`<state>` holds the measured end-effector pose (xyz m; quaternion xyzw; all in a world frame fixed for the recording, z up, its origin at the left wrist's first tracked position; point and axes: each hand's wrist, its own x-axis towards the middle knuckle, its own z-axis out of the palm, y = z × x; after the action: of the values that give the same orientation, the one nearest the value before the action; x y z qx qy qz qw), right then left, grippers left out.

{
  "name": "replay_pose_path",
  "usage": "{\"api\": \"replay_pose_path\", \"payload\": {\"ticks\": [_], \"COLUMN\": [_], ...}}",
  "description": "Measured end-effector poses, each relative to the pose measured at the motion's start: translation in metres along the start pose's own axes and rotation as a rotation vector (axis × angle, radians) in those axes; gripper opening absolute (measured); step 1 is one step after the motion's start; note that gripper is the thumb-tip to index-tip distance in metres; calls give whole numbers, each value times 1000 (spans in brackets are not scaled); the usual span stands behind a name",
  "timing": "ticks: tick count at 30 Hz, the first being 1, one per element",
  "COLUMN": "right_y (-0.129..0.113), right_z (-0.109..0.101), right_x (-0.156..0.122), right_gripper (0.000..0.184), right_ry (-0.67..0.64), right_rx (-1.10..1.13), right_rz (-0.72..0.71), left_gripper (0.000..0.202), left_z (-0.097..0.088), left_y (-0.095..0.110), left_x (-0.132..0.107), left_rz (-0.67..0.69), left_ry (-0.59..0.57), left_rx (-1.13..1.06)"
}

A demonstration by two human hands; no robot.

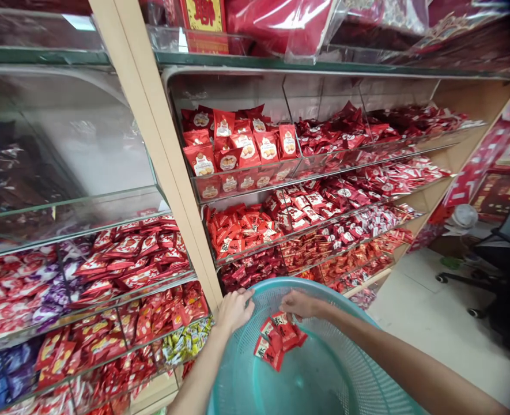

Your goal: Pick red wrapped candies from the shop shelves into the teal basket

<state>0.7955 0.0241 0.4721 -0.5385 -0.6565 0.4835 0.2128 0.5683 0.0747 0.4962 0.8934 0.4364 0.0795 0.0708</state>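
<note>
- Teal plastic makes up the round basket (304,397), which stands open side up, close against the front of the shelves.
- Inside it, in the far left part, sits a loose cluster of red packets (276,351), overlapping one another.
- Lowest packet: its long axis slants down to the right, the pale printed end facing left. Those above overlap too much for each axis to be read with certainty.
- Left hand (236,308): fingers bent over the basket's far left rim, holding it.
- Right hand (300,304): inside the basket, directly above the packets, fingers curled and pointing left; whether they grip a packet cannot be told.
- Right forearm (380,340) crosses the basket's right side and hides part of its rim.
- A pale wooden post (159,150) rises beyond the left hand, dividing two shelf bays.
- Right bay: biscuit packets (246,147) stand upright on the upper shelf behind a clear front panel; below are rows of small red wrapped pieces (241,230). The basket hides part of the lowest rows.
- Left bay: purple packets (53,297), and yellow-green sweets (188,341) near the post's foot.
- Far right, a dark wheeled chair (503,259) stands on the pale floor (410,317).
</note>
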Motion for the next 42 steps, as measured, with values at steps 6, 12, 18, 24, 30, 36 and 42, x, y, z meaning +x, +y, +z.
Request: {"api": "replay_pose_path", "payload": {"ticks": [6, 12, 18, 24, 30, 36, 42], "right_y": [-52, -159, -188, -182, -184, -190, -180], "right_z": [-21, -67, -95, -96, -99, -107, -82], "right_x": [-9, -17, 44, 91, 93, 53, -34], "right_gripper": [13, 35, 17, 18, 21, 25, 32], "right_ry": [286, 149, 801, 844, 884, 948, 975], "right_rx": [-339, -292, -533, -533, -522, -494, -263], "right_rz": [-158, -265, -192, -171, -222, -334, -450], "left_gripper": [39, 40, 40, 41, 41, 41, 41], "left_z": [-2, -3, -7, -7, -8, -7, -2], "left_y": [1, 3, 6, 5, 7, 7, 3], "left_x": [-1, -2, -5, -6, -6, -4, -2], "left_rz": [-9, -52, -78, -64, -92, -89, -60], "left_ry": [1, -35, -46, -33, -41, -40, -20], "left_rx": [1, 1, -26, -20, -31, -33, 7]}}
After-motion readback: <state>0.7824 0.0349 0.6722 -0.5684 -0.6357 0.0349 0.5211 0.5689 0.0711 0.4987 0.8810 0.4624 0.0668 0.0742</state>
